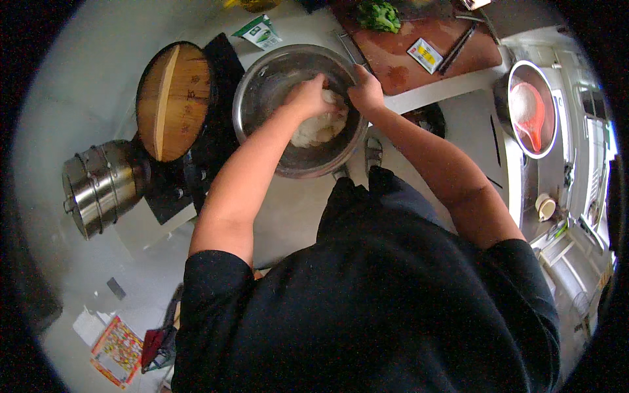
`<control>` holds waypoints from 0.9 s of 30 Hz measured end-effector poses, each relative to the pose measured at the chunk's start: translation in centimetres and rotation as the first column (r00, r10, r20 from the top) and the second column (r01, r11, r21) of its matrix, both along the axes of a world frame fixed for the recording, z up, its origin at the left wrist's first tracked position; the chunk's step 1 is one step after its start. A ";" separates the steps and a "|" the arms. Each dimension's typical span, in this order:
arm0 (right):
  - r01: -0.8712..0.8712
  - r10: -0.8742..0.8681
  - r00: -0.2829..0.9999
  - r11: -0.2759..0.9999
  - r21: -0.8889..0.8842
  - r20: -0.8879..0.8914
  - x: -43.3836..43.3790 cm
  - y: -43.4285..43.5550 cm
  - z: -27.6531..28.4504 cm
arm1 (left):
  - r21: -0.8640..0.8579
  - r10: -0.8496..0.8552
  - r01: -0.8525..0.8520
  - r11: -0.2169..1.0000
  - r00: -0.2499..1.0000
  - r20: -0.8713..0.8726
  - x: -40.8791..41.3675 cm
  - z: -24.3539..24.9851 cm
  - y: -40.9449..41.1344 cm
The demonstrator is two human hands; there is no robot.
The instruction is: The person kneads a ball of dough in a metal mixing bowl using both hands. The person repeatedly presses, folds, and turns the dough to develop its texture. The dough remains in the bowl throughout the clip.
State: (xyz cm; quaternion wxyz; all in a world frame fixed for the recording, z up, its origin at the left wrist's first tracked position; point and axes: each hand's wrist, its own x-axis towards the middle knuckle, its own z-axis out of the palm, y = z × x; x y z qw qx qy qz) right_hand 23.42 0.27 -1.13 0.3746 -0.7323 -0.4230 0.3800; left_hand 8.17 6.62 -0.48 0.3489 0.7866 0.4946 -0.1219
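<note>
A large stainless steel bowl stands at the counter in front of me, with pale dough lying in its bottom right part. My left hand reaches down into the bowl, thumb up, its fingers curled into the dough and partly hidden by it. On the bowl's right rim, my right hand keeps a grip, with the fingers over the edge.
Left of the bowl are a wok with a wooden lid and a steel steamer pot. Beyond it lie a green-and-white packet and a brown cutting board holding leafy greens, a sachet and chopsticks. A steel basin with a red scoop of white powder stands right.
</note>
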 end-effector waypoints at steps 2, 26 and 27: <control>0.016 -0.017 1.000 0.999 0.036 0.014 -0.2 0.0 -1.2 | -0.120 0.283 -0.269 0.956 0.950 0.129 -2.7 -1.5 -0.1; -0.057 0.058 0.998 0.997 0.052 -0.011 -0.4 -0.3 -2.4 | 0.630 0.040 -0.271 0.728 0.934 0.355 0.3 3.2 -12.0; -0.046 0.046 0.999 0.999 0.023 -0.016 -0.3 -0.3 -2.3 | 0.607 0.057 -0.272 0.746 0.935 0.349 0.1 2.4 -11.2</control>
